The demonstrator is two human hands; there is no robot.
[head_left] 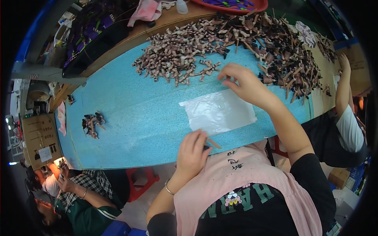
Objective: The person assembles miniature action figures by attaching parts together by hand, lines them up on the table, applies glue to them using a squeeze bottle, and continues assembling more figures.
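Note:
My left hand is at the table's near edge, its fingers closed round a small dark figure part. A flat brown strip sticks out beside the fingertips; most of the held piece is hidden by the fingers. Farther off, my right hand reaches over the table with bent fingers, thumb apart, and nothing visible in them. Its fingertips are beside a loose pale figure part at the edge of a heap of pinkish-brown figure parts. Between my hands lies a flat clear plastic sheet on the blue table.
A second heap of brown-and-black figures covers the far right. At the left lies a small cluster of figures. A red basin stands beyond the table. One co-worker's arm is at the right; other people sit lower left.

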